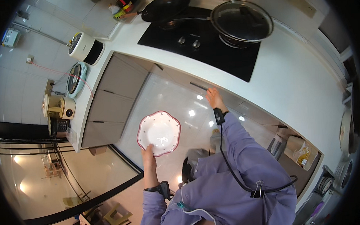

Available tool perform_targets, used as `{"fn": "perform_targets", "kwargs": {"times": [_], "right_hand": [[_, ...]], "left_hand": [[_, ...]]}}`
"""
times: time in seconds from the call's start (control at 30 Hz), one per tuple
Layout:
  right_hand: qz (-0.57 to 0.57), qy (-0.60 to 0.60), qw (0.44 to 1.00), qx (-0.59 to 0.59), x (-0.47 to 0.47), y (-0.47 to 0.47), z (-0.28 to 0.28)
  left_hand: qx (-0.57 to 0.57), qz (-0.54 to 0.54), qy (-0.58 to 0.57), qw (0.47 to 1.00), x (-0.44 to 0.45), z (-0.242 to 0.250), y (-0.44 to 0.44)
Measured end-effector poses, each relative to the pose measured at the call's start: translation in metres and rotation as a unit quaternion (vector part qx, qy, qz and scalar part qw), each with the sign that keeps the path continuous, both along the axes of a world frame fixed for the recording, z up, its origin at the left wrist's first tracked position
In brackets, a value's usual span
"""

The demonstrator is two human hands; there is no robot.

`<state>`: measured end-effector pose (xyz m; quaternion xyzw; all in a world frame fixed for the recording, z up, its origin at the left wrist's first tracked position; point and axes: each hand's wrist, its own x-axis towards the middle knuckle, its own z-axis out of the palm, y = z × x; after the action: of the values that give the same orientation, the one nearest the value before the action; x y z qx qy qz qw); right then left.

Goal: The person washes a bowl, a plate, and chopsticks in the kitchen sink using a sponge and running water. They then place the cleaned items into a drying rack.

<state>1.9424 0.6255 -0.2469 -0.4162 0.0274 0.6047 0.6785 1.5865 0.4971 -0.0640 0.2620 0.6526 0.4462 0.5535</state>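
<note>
My left hand (149,153) grips the lower rim of a white scalloped bowl (159,132) with a pink edge and small dots. The thumb lies over the rim; the other fingers are hidden beneath. Nothing is visible inside the bowl, which I hold above the floor. At the drawer front under the hob, my right hand (214,97) is at the dark drawer handle (198,86), its fingers slightly bent and partly hidden. Whether it grips the handle, I cannot tell.
A glass-lidded pan (241,21) and a dark wok (166,7) stand on the black hob (201,46). Small appliances, among them a white air fryer (85,48), line the left counter. An open bin-like container (300,153) is at the lower right. A black cable runs along my right sleeve.
</note>
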Motion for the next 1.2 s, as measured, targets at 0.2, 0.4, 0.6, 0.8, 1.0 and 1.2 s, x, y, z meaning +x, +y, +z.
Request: {"fn": "perform_targets", "kwargs": {"times": [0.2, 0.4, 0.6, 0.8, 1.0, 1.2], "right_hand": [[-0.122, 0.111, 0.985, 0.053, -0.017, 0.080, -0.057], [-0.210, 0.086, 0.973, -0.044, -0.015, 0.093, -0.073], [-0.247, 0.013, 0.956, -0.159, -0.053, 0.062, -0.070], [-0.096, -0.031, 0.960, -0.262, -0.112, -0.005, -0.070], [-0.047, -0.065, 0.913, -0.400, -0.183, -0.044, -0.042], [0.354, -0.371, 0.672, -0.535, -0.192, -0.057, 0.029]], "left_hand": [[0.000, -0.009, 0.005, 1.000, -0.052, 0.011, 0.074], [0.020, -0.142, 0.032, 0.989, -0.092, 0.001, 0.191], [0.036, -0.309, 0.069, 0.948, -0.098, 0.005, 0.294], [0.030, -0.409, 0.013, 0.912, -0.067, -0.022, 0.350], [0.018, -0.450, 0.010, 0.893, -0.026, -0.058, 0.356], [0.031, -0.514, 0.058, 0.855, 0.005, -0.115, 0.353]]}}
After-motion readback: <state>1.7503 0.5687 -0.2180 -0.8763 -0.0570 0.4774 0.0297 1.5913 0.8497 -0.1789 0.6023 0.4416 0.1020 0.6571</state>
